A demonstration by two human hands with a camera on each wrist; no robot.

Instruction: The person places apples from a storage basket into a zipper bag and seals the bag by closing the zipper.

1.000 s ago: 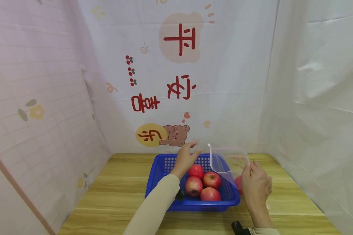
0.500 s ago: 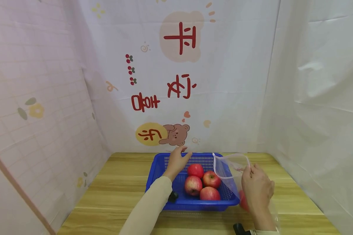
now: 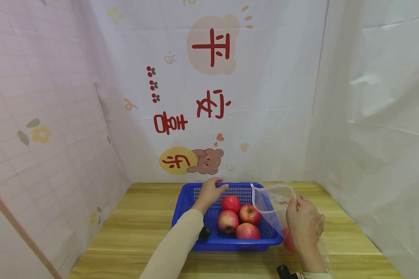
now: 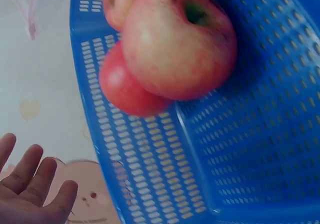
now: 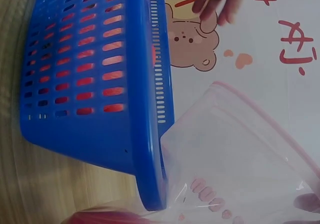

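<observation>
Over the back left part of a blue plastic basket (image 3: 230, 245), my left hand (image 3: 210, 193) hovers with fingers spread loosely, holding nothing; its fingers (image 4: 37, 184) also show in the left wrist view. Several red apples (image 3: 228, 221) lie together in the basket's right half. My right hand (image 3: 304, 219) pinches the rim of a clear zip bag (image 3: 270, 197) beside the basket's right end. The bag's mouth gapes toward the basket, its pink-edged zip strip showing in the right wrist view. A red apple (image 3: 289, 240) sits low in the bag, partly hidden behind my right hand.
The basket stands on a wood-grain table (image 3: 125, 228). A white printed cloth (image 3: 272, 97) hangs behind the table and along both sides. Black wrist gear (image 3: 285, 272) shows by the right sleeve.
My left hand has drawn back left and down, away from the bag. The bag's mouth has dropped slightly while my right hand keeps its grip. The last half second shows almost no hand motion.
</observation>
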